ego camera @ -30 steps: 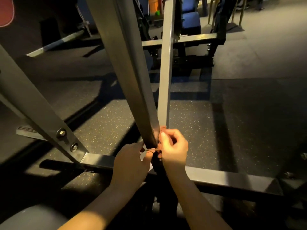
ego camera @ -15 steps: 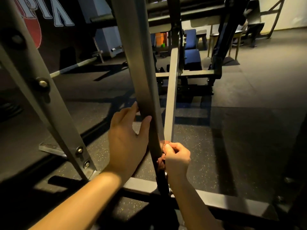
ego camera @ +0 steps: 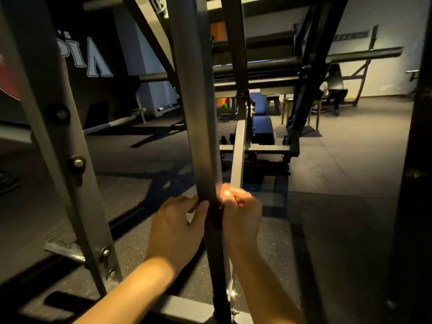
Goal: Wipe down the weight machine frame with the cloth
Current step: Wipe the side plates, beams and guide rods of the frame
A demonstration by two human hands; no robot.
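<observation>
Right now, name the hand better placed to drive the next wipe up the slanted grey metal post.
Right. The right hand pinches the dark red cloth against the slanted grey metal post, ready to slide; the left hand merely grips that post, probably steadying it.

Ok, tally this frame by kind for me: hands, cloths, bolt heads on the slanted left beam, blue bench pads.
Hands: 2, left hand and right hand, both at the centre post
Cloth: 1, dark, by the right hand
Bolt heads on the slanted beam: 4
Blue bench pads: 2
Total: 9
</observation>
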